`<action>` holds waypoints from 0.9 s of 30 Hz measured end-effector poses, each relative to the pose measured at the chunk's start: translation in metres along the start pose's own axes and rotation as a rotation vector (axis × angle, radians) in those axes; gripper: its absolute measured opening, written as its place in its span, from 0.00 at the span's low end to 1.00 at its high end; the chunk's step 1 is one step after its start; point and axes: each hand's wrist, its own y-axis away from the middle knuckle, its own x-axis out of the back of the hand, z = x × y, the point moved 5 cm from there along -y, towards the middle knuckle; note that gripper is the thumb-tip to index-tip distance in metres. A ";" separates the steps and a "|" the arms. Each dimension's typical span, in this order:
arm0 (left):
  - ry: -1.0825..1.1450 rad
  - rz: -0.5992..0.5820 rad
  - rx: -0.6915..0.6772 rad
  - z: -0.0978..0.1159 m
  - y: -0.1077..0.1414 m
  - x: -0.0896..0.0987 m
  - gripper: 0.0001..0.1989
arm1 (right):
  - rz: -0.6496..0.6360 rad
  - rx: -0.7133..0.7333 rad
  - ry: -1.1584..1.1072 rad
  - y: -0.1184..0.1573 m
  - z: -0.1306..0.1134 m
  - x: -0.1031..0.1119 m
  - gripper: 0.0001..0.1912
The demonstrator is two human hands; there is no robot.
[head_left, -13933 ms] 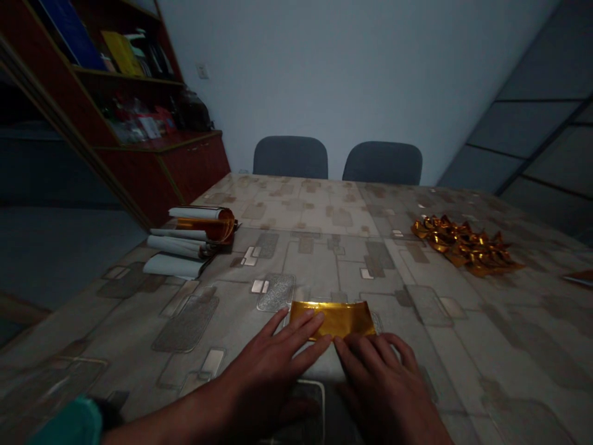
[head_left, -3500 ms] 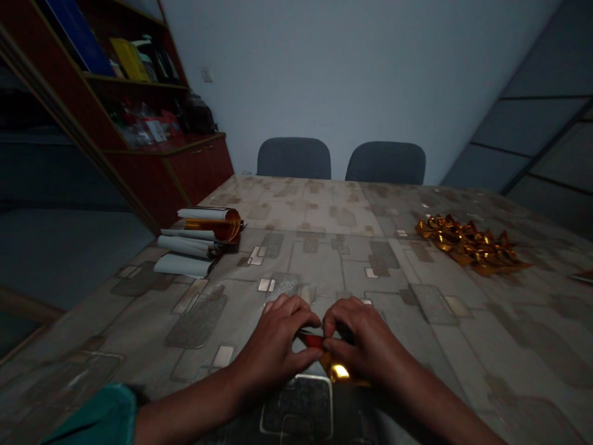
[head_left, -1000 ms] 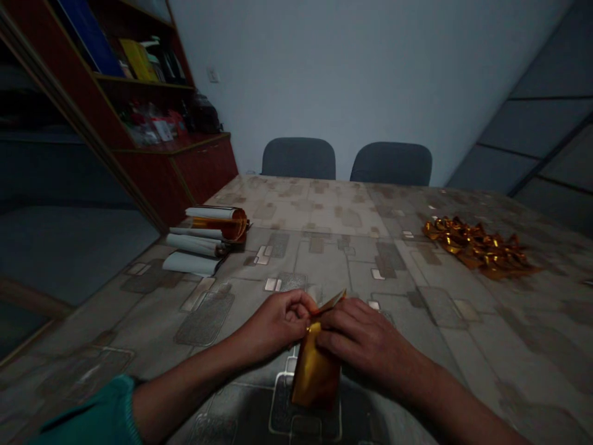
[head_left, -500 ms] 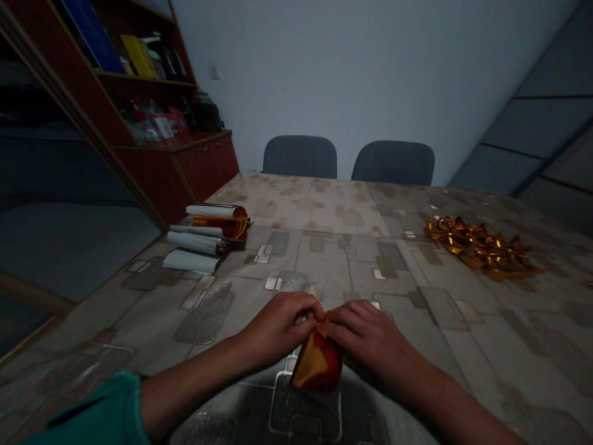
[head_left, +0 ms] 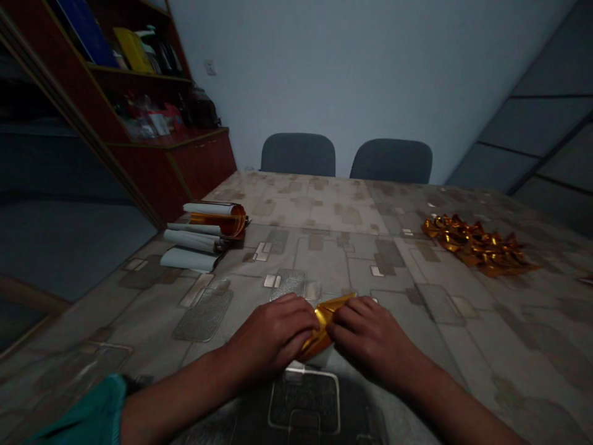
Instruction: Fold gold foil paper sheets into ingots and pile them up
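Observation:
Between my two hands is a piece of shiny gold foil paper, partly folded, low over the near part of the table. My left hand grips its left side, fingers curled around the edge. On the right side my right hand pinches the same paper with bent fingers. My fingers cover much of both sides, so the exact folds are hidden. At the right lies a cluster of folded gold foil pieces in rows. Stacks of curled foil paper sheets, with pale backs, lie at the left.
A patterned cloth covers the table. Beyond its far edge stand two grey chairs against the wall. A reddish wooden cabinet with filled shelves is at the left.
The foil paper has turned between my hands; its hanging lower part with the red side no longer shows, and a gold strip now slants up to the right. My left hand has shifted slightly.

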 end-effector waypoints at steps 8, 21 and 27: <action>-0.112 -0.125 0.152 -0.007 0.003 -0.015 0.10 | -0.108 -0.144 -0.080 0.002 0.013 -0.001 0.03; -0.063 0.035 0.318 -0.016 0.009 -0.008 0.03 | -0.023 -0.341 -0.479 -0.002 0.019 -0.005 0.07; -0.092 0.028 0.378 -0.019 0.008 -0.005 0.06 | 0.023 -0.404 -0.449 -0.005 0.017 -0.009 0.07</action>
